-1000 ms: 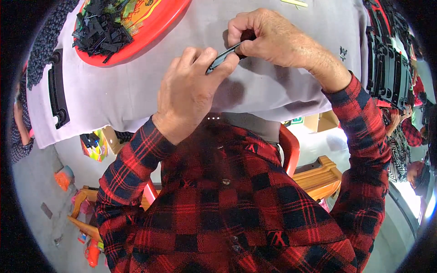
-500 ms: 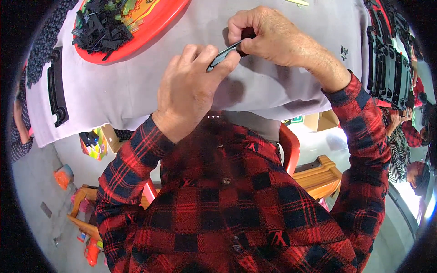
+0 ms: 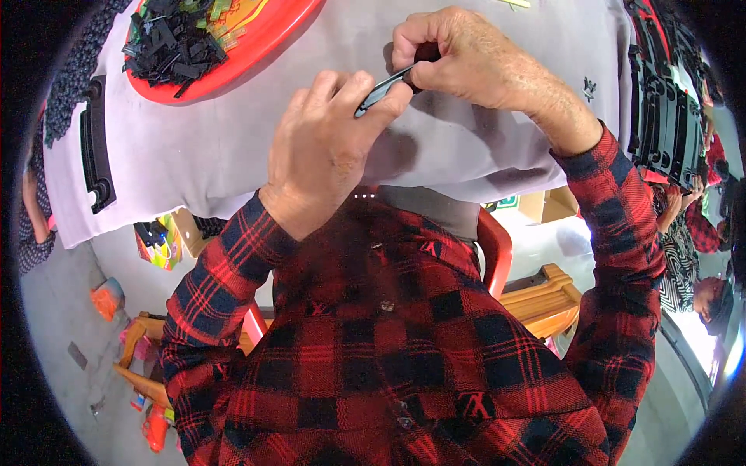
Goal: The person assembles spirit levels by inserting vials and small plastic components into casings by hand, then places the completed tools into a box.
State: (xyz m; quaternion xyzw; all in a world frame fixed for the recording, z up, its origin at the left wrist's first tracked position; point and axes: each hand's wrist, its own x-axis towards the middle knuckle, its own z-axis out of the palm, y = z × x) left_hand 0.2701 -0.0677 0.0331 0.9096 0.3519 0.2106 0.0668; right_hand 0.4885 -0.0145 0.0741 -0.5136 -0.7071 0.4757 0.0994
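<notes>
Over the white-covered table, both hands grip one slim black strip [image 3: 381, 94] with a shiny pale-grey face, tilted up to the right. My left hand [image 3: 320, 147] pinches its lower part between thumb and bent fingers. At the upper end, the thumb and curled forefinger of my right hand [image 3: 474, 64] are closed on it; my fingers hide much of that end. Up to the left stands a red tray [image 3: 241, 74] with a heap of small black plastic pieces [image 3: 172, 46] and some yellow-green clear ones [image 3: 225, 37].
A long black strip-shaped part [image 3: 96, 147] lies at the table's left edge. Several similar black parts [image 3: 660, 116] are lined up at the right. Small dark bits [image 3: 589, 89] rest near my right wrist. Below are a red chair [image 3: 495, 252] and wooden furniture [image 3: 540, 303]. Other people sit on the right.
Both hands keep their hold on the strip, with only slight finger movement. The view has shifted a little, so the tray and table sit slightly higher.
</notes>
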